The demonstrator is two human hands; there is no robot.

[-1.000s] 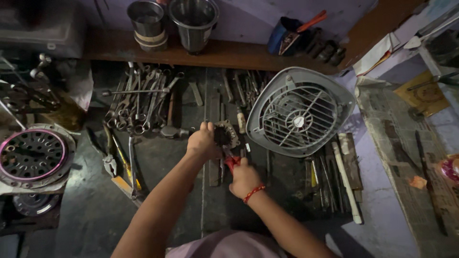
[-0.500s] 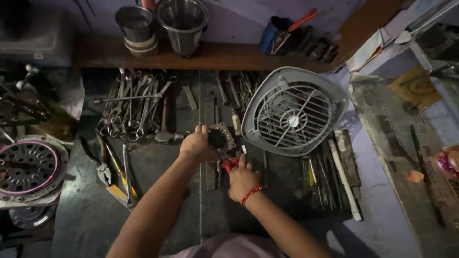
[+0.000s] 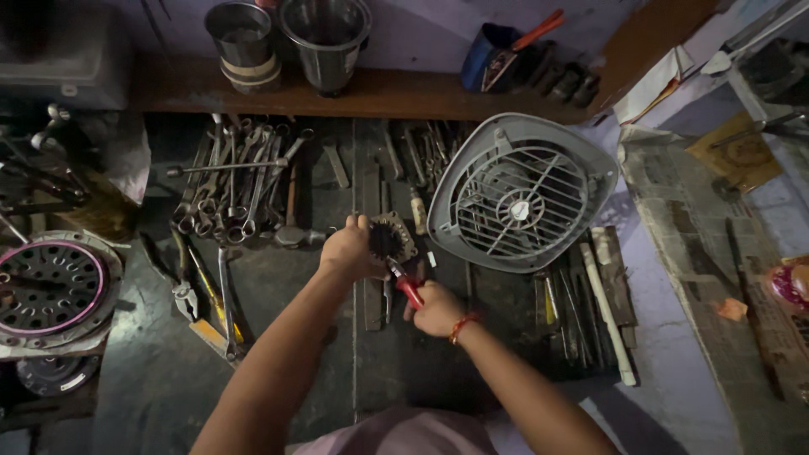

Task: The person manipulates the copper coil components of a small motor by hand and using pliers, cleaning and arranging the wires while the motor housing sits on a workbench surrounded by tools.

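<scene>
I'm gripping the round toothed part [image 3: 389, 239] in my left hand [image 3: 350, 251], held just above the bench [image 3: 278, 337]. My right hand [image 3: 436, 308] is clenching red-handled pliers [image 3: 404, 285], nose on it. Part not apart; fan housing [image 3: 522, 202] lying beside.

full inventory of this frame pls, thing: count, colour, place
round toothed part: one, dark, bench centre, held in left hand
red-handled tool: one, red grip, in right hand, tip at the toothed part
fan housing: one, grey, with grille, right of the part
spanners: a pile, count unclear, steel, upper left of bench
pliers: one, dark, left of the arms
metal pots: two, steel, on back shelf
blue holder: one, blue, with an orange-handled tool, on shelf
perforated disc: one, dark with pink rim, far left
white tube: one, right of bench
left hand: gripping the part
right hand: red wrist thread, gripping the tool
</scene>
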